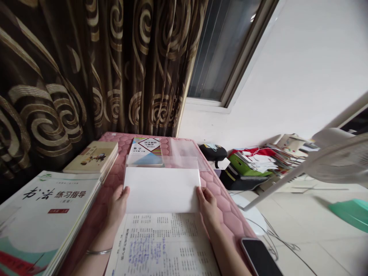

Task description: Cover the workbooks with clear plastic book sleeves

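A blank white paper sheet is stretched between my two hands above the pink table cover. My left hand pinches its left edge, and my right hand pinches the right edge. Whether it is one sheet or several layers I cannot tell. Behind its far edge shows a strip of clear plastic, overlapping a math workbook with a blue and white cover. Closer to me, between my forearms, lies a printed page with blue handwriting, its far end under the white sheet.
Stacked books stand along the left side, with a smaller beige book pile behind. A phone lies at the table's right edge. A white fan, cables and piled papers are on the right. A patterned curtain hangs behind.
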The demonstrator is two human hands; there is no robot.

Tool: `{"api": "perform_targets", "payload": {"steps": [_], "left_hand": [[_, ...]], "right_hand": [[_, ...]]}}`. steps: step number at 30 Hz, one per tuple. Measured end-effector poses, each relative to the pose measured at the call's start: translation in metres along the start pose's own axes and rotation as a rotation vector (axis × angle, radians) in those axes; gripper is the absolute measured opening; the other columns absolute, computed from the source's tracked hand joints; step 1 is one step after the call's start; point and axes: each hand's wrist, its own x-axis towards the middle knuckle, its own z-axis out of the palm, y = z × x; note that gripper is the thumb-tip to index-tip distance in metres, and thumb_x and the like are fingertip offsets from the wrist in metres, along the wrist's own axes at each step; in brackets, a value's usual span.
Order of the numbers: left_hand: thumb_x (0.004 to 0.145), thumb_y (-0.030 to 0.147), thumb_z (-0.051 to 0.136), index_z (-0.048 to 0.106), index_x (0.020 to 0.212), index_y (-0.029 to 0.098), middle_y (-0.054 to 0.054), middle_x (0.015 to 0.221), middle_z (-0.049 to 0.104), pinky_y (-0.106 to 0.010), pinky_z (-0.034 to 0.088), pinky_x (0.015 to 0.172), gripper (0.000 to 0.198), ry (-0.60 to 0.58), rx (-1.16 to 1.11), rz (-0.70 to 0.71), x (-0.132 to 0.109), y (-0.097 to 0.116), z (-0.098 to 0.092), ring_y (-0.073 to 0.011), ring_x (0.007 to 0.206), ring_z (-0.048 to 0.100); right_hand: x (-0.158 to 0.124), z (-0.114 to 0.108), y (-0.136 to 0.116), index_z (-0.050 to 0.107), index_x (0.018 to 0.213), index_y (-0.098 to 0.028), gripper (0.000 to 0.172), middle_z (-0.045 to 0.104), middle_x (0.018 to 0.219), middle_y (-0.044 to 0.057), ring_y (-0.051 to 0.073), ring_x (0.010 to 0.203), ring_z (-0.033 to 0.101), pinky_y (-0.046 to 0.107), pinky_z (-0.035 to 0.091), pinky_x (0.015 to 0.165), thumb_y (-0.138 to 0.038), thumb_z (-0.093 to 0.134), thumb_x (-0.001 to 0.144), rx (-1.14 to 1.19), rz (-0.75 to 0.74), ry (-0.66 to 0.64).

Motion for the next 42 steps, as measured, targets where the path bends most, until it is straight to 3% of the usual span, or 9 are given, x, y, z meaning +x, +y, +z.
{"api": "perform_targets", "payload": {"steps": [7, 19, 28, 37, 42], "left_hand": [[0.069, 0.063, 0.064, 0.052, 0.066, 0.020, 0.001, 0.060, 0.058, -0.024, 0.043, 0.050, 0.045, 0.003, 0.056, 0.045, -0.002, 0.004, -0.003, -0.0149, 0.056, 0.052], [0.064, 0.058, 0.069, 0.050, 0.065, 0.020, 0.003, 0.060, 0.055, -0.025, 0.045, 0.052, 0.043, -0.025, -0.040, 0.034, 0.001, 0.000, -0.001, -0.0138, 0.057, 0.050], [0.066, 0.062, 0.066, 0.052, 0.066, 0.021, 0.001, 0.062, 0.059, -0.027, 0.047, 0.055, 0.044, 0.014, 0.023, 0.036, 0.001, 0.002, -0.002, -0.0164, 0.060, 0.053], [0.069, 0.061, 0.063, 0.053, 0.066, 0.021, 0.001, 0.063, 0.059, -0.026, 0.046, 0.056, 0.041, 0.031, 0.077, 0.058, 0.002, -0.001, -0.002, -0.0153, 0.060, 0.052], [0.068, 0.067, 0.062, 0.052, 0.065, 0.021, 0.001, 0.062, 0.059, -0.026, 0.045, 0.056, 0.047, 0.021, 0.063, 0.037, 0.004, -0.003, -0.002, -0.0161, 0.061, 0.054]], "right_hand": [[0.003, 0.000, 0.006, 0.057, 0.065, -0.021, 0.054, 0.053, 0.061, 0.000, 0.017, 0.059, 0.044, 0.028, 0.036, 0.051, -0.074, 0.060, 0.072, -0.038, -0.034, 0.020], [0.005, -0.001, 0.013, 0.057, 0.065, -0.021, 0.046, 0.052, 0.061, 0.000, 0.017, 0.058, 0.044, 0.029, 0.036, 0.050, -0.066, 0.059, 0.078, -0.033, -0.023, 0.026], [-0.002, -0.001, 0.000, 0.061, 0.073, -0.021, 0.042, 0.058, 0.067, 0.000, 0.017, 0.061, 0.049, 0.028, 0.039, 0.054, -0.063, 0.063, 0.076, 0.068, 0.027, -0.019], [0.001, 0.002, 0.006, 0.052, 0.064, -0.022, 0.047, 0.051, 0.061, -0.001, 0.017, 0.059, 0.043, 0.029, 0.037, 0.052, -0.067, 0.060, 0.076, -0.015, -0.046, 0.037], [-0.002, 0.000, -0.001, 0.053, 0.065, -0.022, 0.045, 0.049, 0.061, -0.002, 0.016, 0.059, 0.040, 0.028, 0.035, 0.052, -0.065, 0.060, 0.077, -0.003, -0.008, 0.009]]}}
